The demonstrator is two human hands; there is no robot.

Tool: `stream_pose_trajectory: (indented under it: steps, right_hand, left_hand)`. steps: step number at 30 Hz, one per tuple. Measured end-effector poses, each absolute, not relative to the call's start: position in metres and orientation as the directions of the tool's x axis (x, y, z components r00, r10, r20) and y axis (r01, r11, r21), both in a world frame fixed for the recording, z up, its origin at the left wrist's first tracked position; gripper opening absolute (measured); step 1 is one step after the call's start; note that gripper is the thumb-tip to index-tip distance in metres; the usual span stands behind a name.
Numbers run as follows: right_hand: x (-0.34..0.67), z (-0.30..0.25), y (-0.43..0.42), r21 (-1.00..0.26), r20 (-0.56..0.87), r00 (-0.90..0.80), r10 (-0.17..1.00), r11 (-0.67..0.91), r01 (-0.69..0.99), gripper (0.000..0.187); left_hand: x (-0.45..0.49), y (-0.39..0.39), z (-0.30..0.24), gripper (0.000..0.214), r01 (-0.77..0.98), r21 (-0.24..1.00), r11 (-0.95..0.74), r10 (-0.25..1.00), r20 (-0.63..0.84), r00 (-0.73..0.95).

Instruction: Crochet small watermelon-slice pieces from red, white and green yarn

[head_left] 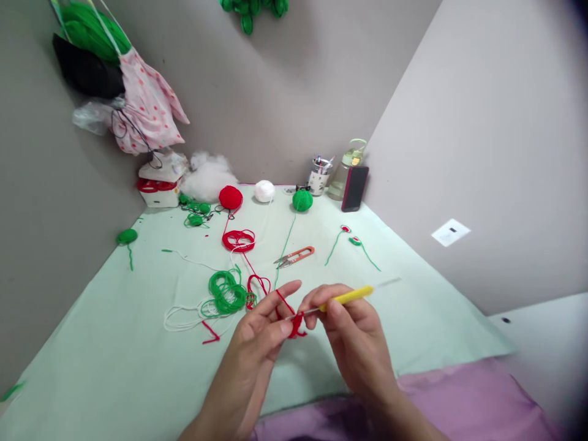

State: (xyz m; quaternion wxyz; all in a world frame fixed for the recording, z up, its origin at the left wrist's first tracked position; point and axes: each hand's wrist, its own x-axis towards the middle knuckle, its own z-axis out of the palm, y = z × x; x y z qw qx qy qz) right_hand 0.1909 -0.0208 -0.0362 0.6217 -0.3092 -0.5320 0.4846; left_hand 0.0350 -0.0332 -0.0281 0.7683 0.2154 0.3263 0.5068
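My left hand point(264, 334) pinches a small red crochet piece point(297, 324) between thumb and fingers, with red yarn running over its raised index finger. In my right hand point(351, 324) is a crochet hook with a yellow handle point(346, 297), held like a pen. The hook's thin metal tip reaches left into the red stitches. A second metal end sticks out of the handle to the right. Red yarn leads from my left hand back through a loose red coil point(238, 241) to a red yarn ball point(230, 197).
Orange thread snips point(294, 257) lie beyond my hands. To the left are a green yarn coil point(227, 293) and white strands. Farther back stand a white yarn ball point(264, 191), a green yarn ball point(302, 200), a pen cup point(318, 179), a bottle point(342, 174) and a phone point(355, 188).
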Motion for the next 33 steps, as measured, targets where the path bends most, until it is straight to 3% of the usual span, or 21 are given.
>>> stream_pose_trajectory:
  steps: [3,6,9,11,12,13,15,18,20,22,26,29,33]
  right_hand:
    - [0.193,-0.035,-0.021,-0.916,0.338,-0.068,0.939,0.311,-0.255,0.023]
    - [0.196,-0.037,-0.027,-0.853,0.520,-0.063,0.852,0.522,0.018,0.023]
    - [0.196,-0.039,-0.033,-0.549,0.740,-0.216,0.637,0.757,0.355,0.024]
    - [0.196,-0.041,-0.034,-0.318,0.787,-0.341,0.514,0.812,0.489,0.028]
    - [0.196,-0.042,-0.034,-0.268,0.793,-0.358,0.492,0.811,0.520,0.029]
    - [0.196,-0.043,-0.034,-0.285,0.797,-0.333,0.504,0.799,0.529,0.029]
    - [0.196,-0.044,-0.032,-0.470,0.774,-0.194,0.603,0.752,0.462,0.028]
    - [0.197,-0.042,-0.027,-0.770,0.627,-0.011,0.779,0.622,0.139,0.023]
    - [0.196,-0.039,-0.024,-0.838,0.543,-0.006,0.840,0.542,-0.060,0.021]
    - [0.194,-0.036,-0.022,-0.849,0.525,-0.039,0.850,0.519,-0.099,0.018]
    - [0.189,-0.036,-0.025,-0.814,0.578,-0.055,0.814,0.580,0.039,0.020]
    - [0.191,-0.039,-0.029,-0.730,0.650,-0.109,0.752,0.657,0.187,0.029]
    - [0.195,-0.041,-0.033,-0.555,0.720,-0.219,0.658,0.736,0.388,0.038]
  left_hand:
    - [0.033,-0.032,-0.031,0.038,-0.646,0.663,0.378,0.925,-0.288,0.247]
    - [0.033,-0.035,-0.036,0.041,-0.612,0.733,0.296,0.952,-0.277,0.130]
    - [0.037,-0.039,-0.040,0.053,-0.596,0.771,0.224,0.969,-0.240,0.054]
    - [0.039,-0.039,-0.042,0.058,-0.643,0.723,0.253,0.960,-0.269,0.075]
    - [0.040,-0.038,-0.042,0.058,-0.674,0.680,0.289,0.950,-0.292,0.113]
    - [0.040,-0.037,-0.042,0.057,-0.701,0.631,0.333,0.936,-0.312,0.163]
    - [0.039,-0.033,-0.041,0.049,-0.732,0.550,0.402,0.910,-0.330,0.252]
    - [0.035,-0.030,-0.038,0.037,-0.752,0.529,0.394,0.912,-0.323,0.251]
    - [0.035,-0.030,-0.037,0.034,-0.724,0.597,0.344,0.933,-0.304,0.192]
    - [0.036,-0.033,-0.038,0.033,-0.659,0.692,0.293,0.953,-0.262,0.149]
    - [0.039,-0.036,-0.041,0.034,-0.570,0.784,0.245,0.969,-0.216,0.120]
    - [0.041,-0.035,-0.042,0.043,-0.609,0.744,0.274,0.957,-0.274,0.097]
    - [0.043,-0.033,-0.042,0.044,-0.739,0.578,0.347,0.925,-0.341,0.167]
